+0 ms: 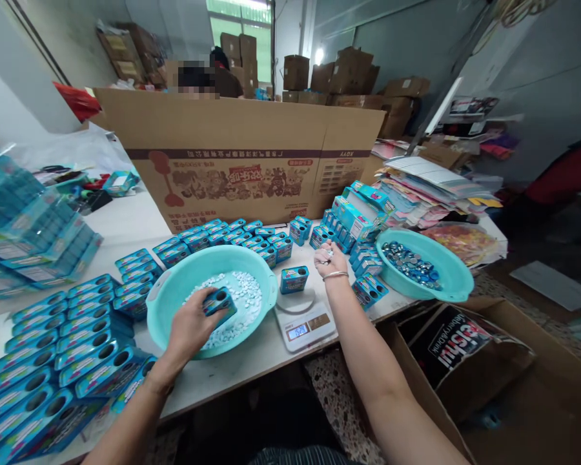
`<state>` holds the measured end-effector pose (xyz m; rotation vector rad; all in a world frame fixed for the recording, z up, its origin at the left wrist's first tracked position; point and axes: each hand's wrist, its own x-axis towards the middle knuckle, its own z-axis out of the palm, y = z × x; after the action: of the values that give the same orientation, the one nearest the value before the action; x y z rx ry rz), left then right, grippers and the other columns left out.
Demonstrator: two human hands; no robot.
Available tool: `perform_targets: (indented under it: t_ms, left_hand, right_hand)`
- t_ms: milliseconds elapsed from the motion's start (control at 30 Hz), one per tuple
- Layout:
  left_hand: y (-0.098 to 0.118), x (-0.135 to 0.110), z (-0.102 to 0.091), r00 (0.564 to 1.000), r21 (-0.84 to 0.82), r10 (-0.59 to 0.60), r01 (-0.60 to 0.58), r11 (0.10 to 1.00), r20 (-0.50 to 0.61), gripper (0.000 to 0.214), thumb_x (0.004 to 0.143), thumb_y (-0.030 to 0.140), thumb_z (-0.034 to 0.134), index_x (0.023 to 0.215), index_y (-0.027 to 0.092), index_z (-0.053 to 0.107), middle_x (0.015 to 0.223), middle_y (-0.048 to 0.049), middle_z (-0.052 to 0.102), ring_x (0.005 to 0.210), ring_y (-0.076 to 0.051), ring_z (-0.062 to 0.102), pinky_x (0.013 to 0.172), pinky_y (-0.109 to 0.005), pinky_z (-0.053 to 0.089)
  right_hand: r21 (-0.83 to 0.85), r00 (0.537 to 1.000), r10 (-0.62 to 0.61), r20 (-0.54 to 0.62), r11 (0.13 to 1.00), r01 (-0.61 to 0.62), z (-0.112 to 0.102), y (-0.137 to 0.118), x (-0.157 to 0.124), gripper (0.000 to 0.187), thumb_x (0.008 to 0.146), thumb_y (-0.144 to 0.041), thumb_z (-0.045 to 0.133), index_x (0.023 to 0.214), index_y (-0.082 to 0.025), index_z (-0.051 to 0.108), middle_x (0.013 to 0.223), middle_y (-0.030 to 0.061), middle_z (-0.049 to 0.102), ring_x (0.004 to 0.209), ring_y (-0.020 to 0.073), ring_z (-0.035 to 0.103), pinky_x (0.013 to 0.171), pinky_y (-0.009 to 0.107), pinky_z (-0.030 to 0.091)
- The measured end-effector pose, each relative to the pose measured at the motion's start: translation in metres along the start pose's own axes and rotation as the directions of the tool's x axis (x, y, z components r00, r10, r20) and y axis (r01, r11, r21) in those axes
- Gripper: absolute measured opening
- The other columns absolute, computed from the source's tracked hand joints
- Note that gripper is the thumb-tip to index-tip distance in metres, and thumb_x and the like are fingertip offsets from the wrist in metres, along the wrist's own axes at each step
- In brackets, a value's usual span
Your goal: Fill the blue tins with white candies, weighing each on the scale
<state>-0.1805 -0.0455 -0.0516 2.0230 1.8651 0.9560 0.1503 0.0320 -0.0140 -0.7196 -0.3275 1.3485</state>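
Observation:
My left hand [193,320] grips a small blue box [221,305] with a round hole in its top, above a turquoise basin [157,284]. Loose white tablets [244,290] are spread over the basin's bottom. Closed and turned up, my right hand [332,259] has several white tablets [325,256] in its curled fingers. Beneath and to the left of it, another blue box [294,279] stands upright on the pan of a white kitchen scale [306,328]. The scale's lit display shows digits that look like 1524; any decimal point is too small to tell.
Rows of blue boxes [84,323] stand at left, with more behind the basin. A second basin [448,278] at right holds shiny blue and silver pieces. A large cardboard sheet [252,129] screens the back, and an open carton [513,413] stands at lower right. People sit beyond.

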Motion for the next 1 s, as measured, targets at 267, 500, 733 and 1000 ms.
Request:
perform_targets:
  t_ms: [267, 500, 733, 1000]
  left_hand:
    - [0.015, 0.022, 0.022, 0.903, 0.304, 0.02, -0.165, 0.938, 0.429, 0.047, 0.066, 0.033, 0.068, 0.11, 0.02, 0.057, 0.105, -0.01, 0.067, 0.093, -0.028, 0.065, 0.072, -0.032, 0.047]
    - [0.102, 0.062, 0.058, 0.827, 0.15, 0.418, -0.499, 0.853, 0.375, 0.067, 0.076, 0.045, 0.063, 0.133, 0.016, 0.042, 0.127, -0.0157, 0.054, 0.119, -0.03, 0.05, 0.102, -0.046, 0.035]
    - [0.169, 0.102, 0.106, 0.716, 0.203, 0.474, -0.638, 0.743, 0.513, 0.026, 0.08, 0.036, 0.056, 0.097, 0.018, 0.064, 0.099, -0.0117, 0.067, 0.104, -0.032, 0.055, 0.105, -0.064, 0.014]
    - [0.174, 0.152, 0.154, 0.8, 0.382, 0.404, -0.576, 0.723, 0.443, 0.038, 0.076, 0.022, 0.055, 0.113, 0.017, 0.061, 0.104, -0.0139, 0.065, 0.113, -0.034, 0.048, 0.108, -0.064, 0.004]
  right_hand:
    - [0.063, 0.997, -0.08, 0.017, 0.995, 0.078, -0.051, -0.024, -0.031, 0.021, 0.089, -0.022, 0.044, 0.068, -0.02, 0.047, 0.053, -0.0092, 0.028, 0.036, 0.0056, 0.019, 0.034, 0.015, 0.019]
    - [0.234, 0.997, -0.063, -0.049, 0.97, 0.072, -0.078, -0.024, -0.059, 0.021, 0.09, -0.018, 0.039, 0.072, -0.02, 0.049, 0.053, -0.0088, 0.032, 0.035, 0.005, 0.022, 0.033, 0.014, 0.021]
    - [0.258, 0.992, -0.119, -0.038, 0.958, 0.125, -0.107, -0.039, -0.078, 0.013, 0.088, -0.018, 0.047, 0.076, -0.021, 0.051, 0.055, -0.0086, 0.033, 0.036, 0.0042, 0.024, 0.031, 0.012, 0.021]
    - [0.339, 0.989, -0.082, 0.119, 0.94, 0.037, -0.131, -0.038, -0.09, 0.006, 0.086, -0.017, 0.054, 0.083, -0.021, 0.051, 0.058, -0.0083, 0.042, 0.038, 0.0049, 0.036, 0.032, 0.015, 0.03]
